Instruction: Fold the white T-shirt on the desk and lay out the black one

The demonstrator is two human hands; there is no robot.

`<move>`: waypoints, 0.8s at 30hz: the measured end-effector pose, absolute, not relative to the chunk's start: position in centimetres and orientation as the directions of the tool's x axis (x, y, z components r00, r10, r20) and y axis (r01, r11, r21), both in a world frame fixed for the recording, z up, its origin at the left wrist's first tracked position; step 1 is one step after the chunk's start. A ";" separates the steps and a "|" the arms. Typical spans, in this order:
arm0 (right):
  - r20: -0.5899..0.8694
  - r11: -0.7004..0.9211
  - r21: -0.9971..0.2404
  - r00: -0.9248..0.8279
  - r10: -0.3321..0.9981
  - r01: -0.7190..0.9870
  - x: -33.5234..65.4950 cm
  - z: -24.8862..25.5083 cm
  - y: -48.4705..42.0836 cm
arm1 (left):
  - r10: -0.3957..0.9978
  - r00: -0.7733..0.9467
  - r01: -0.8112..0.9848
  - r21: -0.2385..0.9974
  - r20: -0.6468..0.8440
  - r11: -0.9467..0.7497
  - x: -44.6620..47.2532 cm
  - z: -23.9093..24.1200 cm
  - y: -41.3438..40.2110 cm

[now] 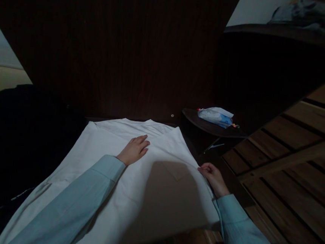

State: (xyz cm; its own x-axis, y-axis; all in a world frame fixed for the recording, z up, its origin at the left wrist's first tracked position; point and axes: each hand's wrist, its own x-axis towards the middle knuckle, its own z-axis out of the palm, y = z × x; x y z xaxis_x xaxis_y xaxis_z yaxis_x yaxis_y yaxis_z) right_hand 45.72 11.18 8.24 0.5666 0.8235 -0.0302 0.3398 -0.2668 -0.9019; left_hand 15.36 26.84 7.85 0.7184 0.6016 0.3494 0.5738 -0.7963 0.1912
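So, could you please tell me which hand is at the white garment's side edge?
The right hand, with fingertips at that edge; the left hand lies farther in, on the white garment.

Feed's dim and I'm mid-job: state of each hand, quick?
Left hand: open, resting on the white cloth garment.
Right hand: curled at the garment's edge; whether it grips cannot be told.
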 end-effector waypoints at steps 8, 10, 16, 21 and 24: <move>0.424 -0.046 -0.533 0.314 0.849 0.845 42.3 10.5 9.9 | 0.608 0.716 0.583 0.185 0.343 -0.791 15.4 7.7 26.9; 0.394 0.100 -0.487 0.115 0.912 0.868 40.5 10.8 9.3 | 0.608 0.716 0.584 0.183 0.342 -0.791 15.4 7.6 26.9; 0.431 0.261 -0.244 -0.137 0.892 0.934 37.4 9.0 8.9 | 0.613 0.711 0.588 0.187 0.344 -0.787 15.3 7.6 27.0; 0.517 0.254 -0.179 -0.129 0.846 0.950 37.1 8.5 9.0 | 0.615 0.716 0.592 0.178 0.330 -0.786 15.4 7.6 27.0; 0.526 0.255 -0.167 -0.133 0.840 0.952 37.1 8.6 9.0 | 0.626 0.710 0.601 0.186 0.323 -0.778 15.4 7.6 27.0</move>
